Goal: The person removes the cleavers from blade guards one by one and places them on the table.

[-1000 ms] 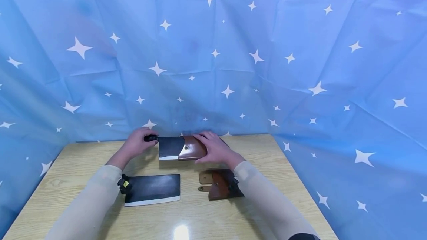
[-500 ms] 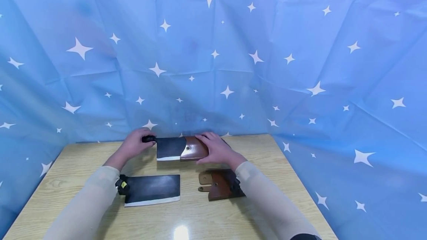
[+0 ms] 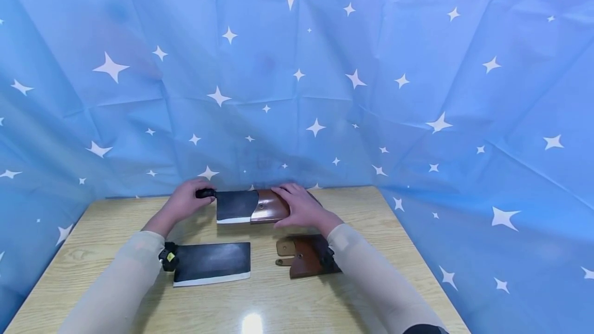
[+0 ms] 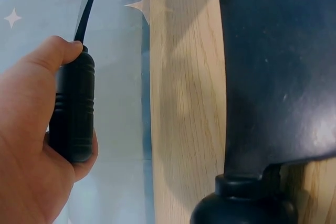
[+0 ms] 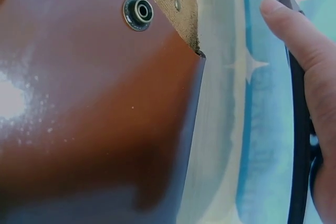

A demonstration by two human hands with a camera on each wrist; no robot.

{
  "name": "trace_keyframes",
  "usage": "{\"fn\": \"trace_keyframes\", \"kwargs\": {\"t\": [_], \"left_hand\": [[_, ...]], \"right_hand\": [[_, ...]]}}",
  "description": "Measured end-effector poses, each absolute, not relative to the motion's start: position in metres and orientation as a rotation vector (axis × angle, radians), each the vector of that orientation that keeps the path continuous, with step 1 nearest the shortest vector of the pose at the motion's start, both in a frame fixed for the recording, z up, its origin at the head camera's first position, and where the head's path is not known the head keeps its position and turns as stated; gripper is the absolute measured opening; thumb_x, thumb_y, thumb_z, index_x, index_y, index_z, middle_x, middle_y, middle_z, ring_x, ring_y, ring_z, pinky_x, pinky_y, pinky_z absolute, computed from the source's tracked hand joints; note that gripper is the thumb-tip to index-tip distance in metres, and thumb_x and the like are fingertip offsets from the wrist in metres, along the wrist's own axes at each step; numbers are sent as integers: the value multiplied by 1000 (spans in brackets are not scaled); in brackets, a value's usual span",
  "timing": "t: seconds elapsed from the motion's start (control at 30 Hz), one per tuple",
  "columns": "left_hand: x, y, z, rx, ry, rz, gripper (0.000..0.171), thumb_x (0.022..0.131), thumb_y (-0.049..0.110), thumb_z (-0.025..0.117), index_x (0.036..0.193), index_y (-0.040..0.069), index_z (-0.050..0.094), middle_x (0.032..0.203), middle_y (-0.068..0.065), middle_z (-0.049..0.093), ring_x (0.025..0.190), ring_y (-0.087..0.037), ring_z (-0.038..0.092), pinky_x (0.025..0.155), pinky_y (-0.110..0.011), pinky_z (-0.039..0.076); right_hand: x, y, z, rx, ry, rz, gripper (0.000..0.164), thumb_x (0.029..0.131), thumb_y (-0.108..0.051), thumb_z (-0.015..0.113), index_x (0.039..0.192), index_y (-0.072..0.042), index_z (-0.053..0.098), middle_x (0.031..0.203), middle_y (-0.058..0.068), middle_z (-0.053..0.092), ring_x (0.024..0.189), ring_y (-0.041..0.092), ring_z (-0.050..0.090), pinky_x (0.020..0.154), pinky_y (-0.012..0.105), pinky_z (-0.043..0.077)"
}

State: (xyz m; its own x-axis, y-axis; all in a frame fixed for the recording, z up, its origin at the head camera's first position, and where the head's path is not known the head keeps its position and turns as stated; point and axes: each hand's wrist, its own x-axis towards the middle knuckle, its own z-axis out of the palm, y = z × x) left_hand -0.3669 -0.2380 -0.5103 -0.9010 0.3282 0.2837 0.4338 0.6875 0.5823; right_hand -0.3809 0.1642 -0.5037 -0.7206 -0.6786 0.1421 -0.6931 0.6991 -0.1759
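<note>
Near the table's back edge, my left hand (image 3: 186, 201) grips the black handle (image 4: 76, 103) of a cleaver (image 3: 236, 206), thumb at the handle's blade end. A brown leather sheath (image 3: 269, 207) with a snap stud covers the right part of its dark blade; the left part is bare, pale edge toward me. My right hand (image 3: 301, 205) holds the sheath at its right end, thumb on the near side. In the right wrist view this sheath appears edge-on beside the thumb (image 5: 296, 30).
A second cleaver (image 3: 213, 264) lies at front left, its handle (image 4: 244, 203) hidden from the head view by my left wrist. A second brown sheath (image 3: 308, 256) with snap straps lies under my right forearm. A blue star-patterned curtain (image 3: 278, 92) hangs behind the wooden table (image 3: 209, 313).
The left hand and cleaver have shifted slightly left, while the sheath and right hand have moved slightly right. A little more bare blade shows. The second cleaver and second sheath stay in place.
</note>
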Motion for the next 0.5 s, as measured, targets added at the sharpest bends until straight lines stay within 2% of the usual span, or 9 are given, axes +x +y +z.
{"fn": "trace_keyframes", "kwargs": {"t": [0.2, 0.5], "left_hand": [[-363, -242, -510, -605, -2742, -1031, 36, 103, 13, 80, 136, -1, 75, 136, -23, 69, 125, -49, 63, 103, -67, 53], [-364, -246, -512, -607, -2747, -1037, 36, 103, 14, 80, 136, -1, 75, 131, -21, 70, 121, -47, 66, 99, -65, 55]], "right_hand": [[-380, 169, -504, 1147, -2842, 387, 113, 82, -61, 95, 172, -18, 41, 170, 13, 45, 158, 33, 37, 129, 57, 30], [-380, 171, -508, 1131, -2851, 374, 114, 81, -62, 95, 172, -19, 41, 170, 9, 45, 158, 32, 37, 130, 56, 30]]}}
